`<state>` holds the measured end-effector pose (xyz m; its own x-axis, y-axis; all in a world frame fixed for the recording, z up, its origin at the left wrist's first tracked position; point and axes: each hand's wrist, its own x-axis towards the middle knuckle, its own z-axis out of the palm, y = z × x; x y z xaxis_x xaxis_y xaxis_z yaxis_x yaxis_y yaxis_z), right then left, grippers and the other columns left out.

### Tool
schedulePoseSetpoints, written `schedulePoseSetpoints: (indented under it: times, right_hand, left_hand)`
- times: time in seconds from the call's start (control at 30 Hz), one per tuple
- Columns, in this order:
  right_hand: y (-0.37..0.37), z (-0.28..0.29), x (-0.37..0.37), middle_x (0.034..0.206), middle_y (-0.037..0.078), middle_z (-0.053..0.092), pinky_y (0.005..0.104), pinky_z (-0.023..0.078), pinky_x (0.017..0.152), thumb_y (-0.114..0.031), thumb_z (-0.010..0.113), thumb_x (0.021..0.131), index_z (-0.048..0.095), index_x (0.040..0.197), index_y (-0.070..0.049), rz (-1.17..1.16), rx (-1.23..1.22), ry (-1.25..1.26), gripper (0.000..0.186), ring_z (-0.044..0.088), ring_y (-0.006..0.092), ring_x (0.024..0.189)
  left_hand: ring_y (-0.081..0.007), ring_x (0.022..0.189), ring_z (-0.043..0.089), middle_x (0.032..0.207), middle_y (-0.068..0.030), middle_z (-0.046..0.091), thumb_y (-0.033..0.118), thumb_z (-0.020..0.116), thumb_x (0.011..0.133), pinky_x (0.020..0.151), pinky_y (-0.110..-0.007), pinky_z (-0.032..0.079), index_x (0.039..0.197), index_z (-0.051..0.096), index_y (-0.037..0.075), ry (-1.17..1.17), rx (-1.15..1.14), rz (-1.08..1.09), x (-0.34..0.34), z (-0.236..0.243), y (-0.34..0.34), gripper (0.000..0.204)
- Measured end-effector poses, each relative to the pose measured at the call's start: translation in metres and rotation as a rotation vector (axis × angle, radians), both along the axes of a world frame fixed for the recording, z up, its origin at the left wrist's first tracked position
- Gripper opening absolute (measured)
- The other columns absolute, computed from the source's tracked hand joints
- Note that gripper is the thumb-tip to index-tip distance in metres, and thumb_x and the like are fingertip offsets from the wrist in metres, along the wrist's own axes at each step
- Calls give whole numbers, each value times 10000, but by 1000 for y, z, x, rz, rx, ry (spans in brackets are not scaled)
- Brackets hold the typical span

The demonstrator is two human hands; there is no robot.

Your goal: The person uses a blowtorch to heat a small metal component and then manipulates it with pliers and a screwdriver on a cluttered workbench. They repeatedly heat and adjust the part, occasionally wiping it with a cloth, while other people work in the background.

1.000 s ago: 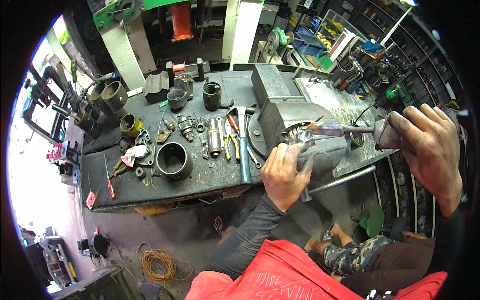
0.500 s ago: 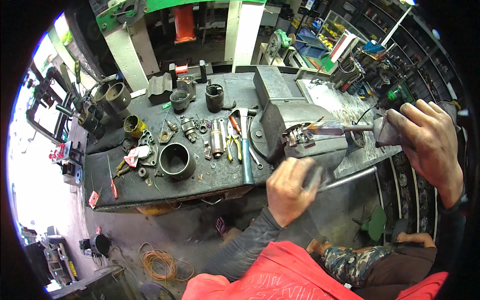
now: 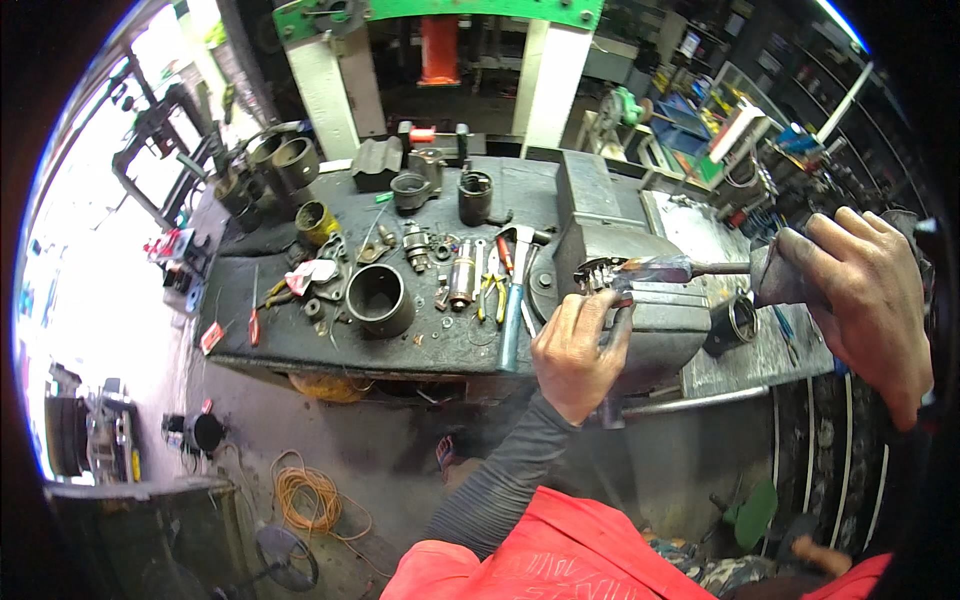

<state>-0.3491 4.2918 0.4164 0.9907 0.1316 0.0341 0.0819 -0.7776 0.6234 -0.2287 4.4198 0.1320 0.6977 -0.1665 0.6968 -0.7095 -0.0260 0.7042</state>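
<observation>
My right hand (image 3: pixel 862 285) is closed round the cloth-wrapped handle of what looks like a heavy soldering iron (image 3: pixel 715 268). Its thick block-shaped tip (image 3: pixel 655 269) rests at a small round metal part (image 3: pixel 597 272) on top of the bench vise (image 3: pixel 640 312). Just in front of that part, my left hand (image 3: pixel 572 355) pinches with thumb and fingertips; a small dark piece shows there, too hidden to name. To its left lie a blue-handled hammer (image 3: pixel 513 315) and yellow-handled pliers (image 3: pixel 490 290).
On the dark bench (image 3: pixel 270 335) stand a wide metal cylinder (image 3: pixel 381 302), a yellow cup (image 3: pixel 317 223) and several motor parts. Right of the vise are another cylinder (image 3: pixel 733 325) and blue-handled pliers (image 3: pixel 787 330). An orange cord (image 3: pixel 308 497) lies coiled on the floor.
My left hand has come up from below the vise to the small part, its fingers now pinched there. The right hand keeps the iron at the part. The whole view has shifted.
</observation>
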Motion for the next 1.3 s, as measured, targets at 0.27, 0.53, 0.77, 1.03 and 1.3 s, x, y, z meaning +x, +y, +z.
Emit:
schedulePoseSetpoints:
  times: [0.27, 0.53, 0.77, 1.03, 1.3]
  right_hand:
    - [-11, -5, -6, 972, 72, 631, 440, 491, 804, -82, 832, 652, 710, 1159, -48, 54, -5, -29, 523, 635, 294, 927]
    - [0, -7, -7, 986, 71, 633, 433, 492, 806, -73, 836, 661, 719, 1169, -48, 33, -19, -60, 522, 631, 287, 924]
    - [21, -8, -6, 904, 61, 637, 414, 510, 765, -101, 744, 776, 743, 1124, -50, 9, -101, -87, 352, 639, 274, 875]
    - [28, -4, -2, 898, 66, 619, 408, 494, 743, -110, 746, 772, 723, 1140, -33, -41, -91, -5, 377, 630, 269, 861]
    - [21, 2, 1, 929, 85, 621, 433, 488, 743, -95, 798, 696, 694, 1181, -13, -62, -25, 72, 502, 625, 302, 863]
  left_hand:
    - [-302, 822, 700, 924, -90, 689, 67, 862, 771, 721, -411, 554, 1044, 730, 79, -54, 29, 123, -8, -3, -7, 304]
    - [-305, 925, 741, 998, -119, 746, 14, 852, 778, 804, -395, 585, 1064, 742, 54, -47, -17, 56, -3, -4, -2, 308]
    - [-310, 925, 752, 1002, -130, 758, 4, 843, 793, 813, -392, 587, 1073, 744, 44, -15, -47, -24, 2, -5, 1, 300]
    - [-301, 928, 752, 1004, -121, 761, -1, 834, 800, 815, -384, 584, 1067, 752, 48, 21, -62, -68, 5, -6, 2, 284]
    - [-298, 917, 750, 992, -118, 759, -6, 827, 806, 811, -382, 583, 1048, 759, 56, 52, -72, -83, 5, -6, 3, 259]
